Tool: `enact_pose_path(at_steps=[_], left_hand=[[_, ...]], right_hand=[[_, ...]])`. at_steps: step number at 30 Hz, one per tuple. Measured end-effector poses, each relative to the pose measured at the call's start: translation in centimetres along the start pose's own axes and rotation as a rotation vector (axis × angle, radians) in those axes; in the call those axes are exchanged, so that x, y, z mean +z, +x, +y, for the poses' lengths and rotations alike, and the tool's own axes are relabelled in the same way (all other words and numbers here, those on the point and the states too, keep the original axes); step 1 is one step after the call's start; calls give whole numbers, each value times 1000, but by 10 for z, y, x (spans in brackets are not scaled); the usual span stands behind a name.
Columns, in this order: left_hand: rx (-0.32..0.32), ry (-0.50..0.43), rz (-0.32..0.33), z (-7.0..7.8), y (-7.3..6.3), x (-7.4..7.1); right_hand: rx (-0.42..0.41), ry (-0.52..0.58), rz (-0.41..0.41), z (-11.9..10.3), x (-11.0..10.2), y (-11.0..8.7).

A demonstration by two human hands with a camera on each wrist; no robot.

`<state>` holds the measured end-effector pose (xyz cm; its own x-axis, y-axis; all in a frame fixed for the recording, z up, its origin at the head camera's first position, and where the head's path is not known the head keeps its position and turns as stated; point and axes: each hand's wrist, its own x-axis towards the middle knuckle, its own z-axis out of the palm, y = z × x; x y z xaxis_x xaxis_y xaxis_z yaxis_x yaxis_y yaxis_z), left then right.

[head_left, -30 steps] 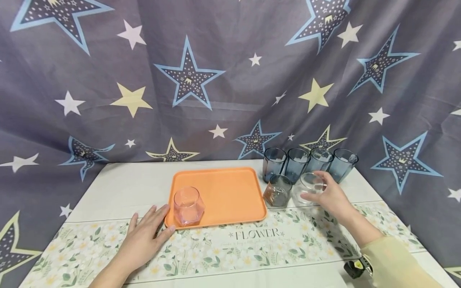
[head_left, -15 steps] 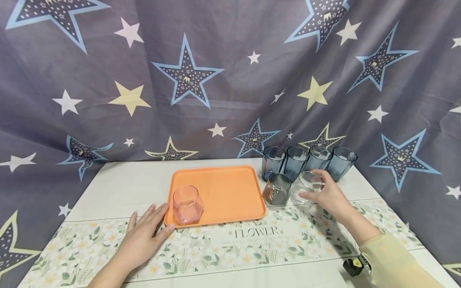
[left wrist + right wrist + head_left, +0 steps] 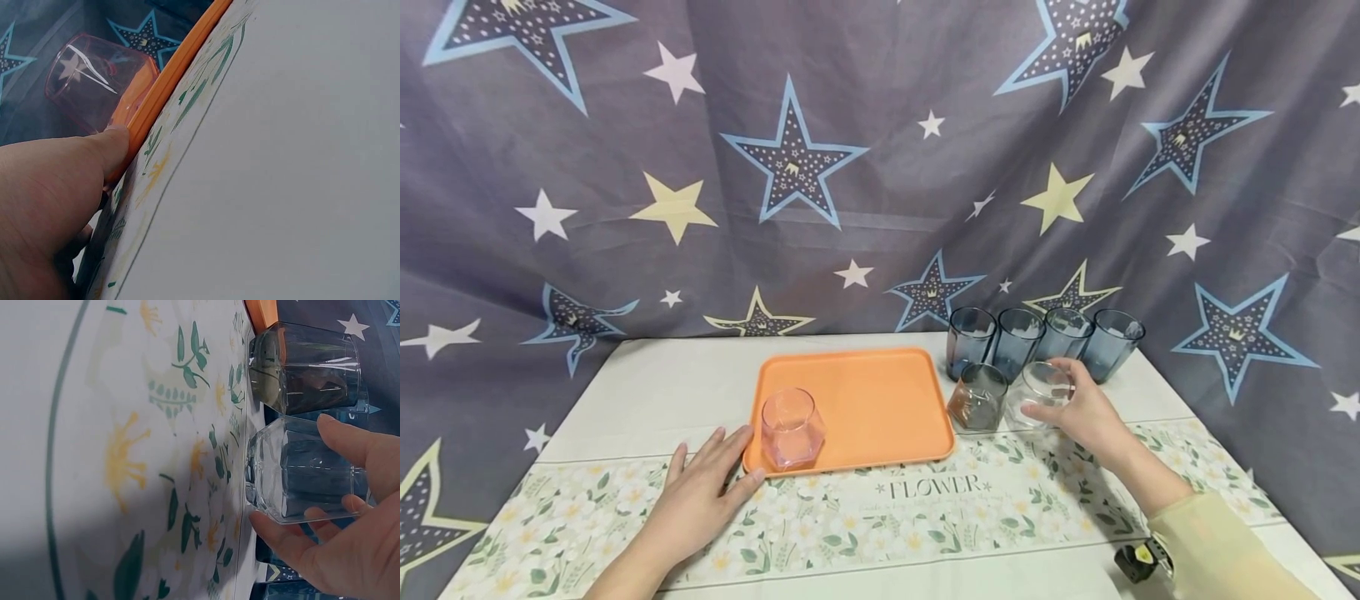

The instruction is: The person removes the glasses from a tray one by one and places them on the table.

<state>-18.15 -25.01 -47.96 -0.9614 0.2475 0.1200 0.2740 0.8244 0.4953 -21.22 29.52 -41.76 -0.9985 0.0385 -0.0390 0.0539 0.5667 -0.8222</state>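
My left hand (image 3: 700,492) rests with extended fingers at the left edge of an orange tray (image 3: 880,417). In the left wrist view its thumb (image 3: 112,147) presses the tray's rim. A pink-tinted faceted glass (image 3: 792,429) stands upright on the tray's front left part. To the right of the tray, my right hand (image 3: 1090,417) holds a clear faceted glass (image 3: 300,472) between thumb and fingers, close over the table. Just left of that glass stands a smoky grey glass (image 3: 979,398) of similar shape, also in the right wrist view.
Several tall blue glasses, one of them at the row's left end (image 3: 972,343), stand in a row behind the two shorter ones. A flowered runner (image 3: 925,533) crosses the white table. Behind it hangs a star-patterned curtain (image 3: 880,167).
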Motion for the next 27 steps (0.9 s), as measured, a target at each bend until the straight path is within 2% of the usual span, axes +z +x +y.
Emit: enact_pose_path(at_steps=[9, 14, 21, 27], left_hand=[[-7, -4, 3, -1, -3, -2], [-3, -16, 1, 0, -3, -2], [12, -16, 16, 2, -3, -3], [8, -9, 14, 4, -3, -4]], right_hand=[[-16, -36, -12, -4, 3, 0], [-78, -106, 43, -12, -5, -1], [-170, -132, 87, -52, -14, -4], [-285, -90, 101, -87, 3, -7]])
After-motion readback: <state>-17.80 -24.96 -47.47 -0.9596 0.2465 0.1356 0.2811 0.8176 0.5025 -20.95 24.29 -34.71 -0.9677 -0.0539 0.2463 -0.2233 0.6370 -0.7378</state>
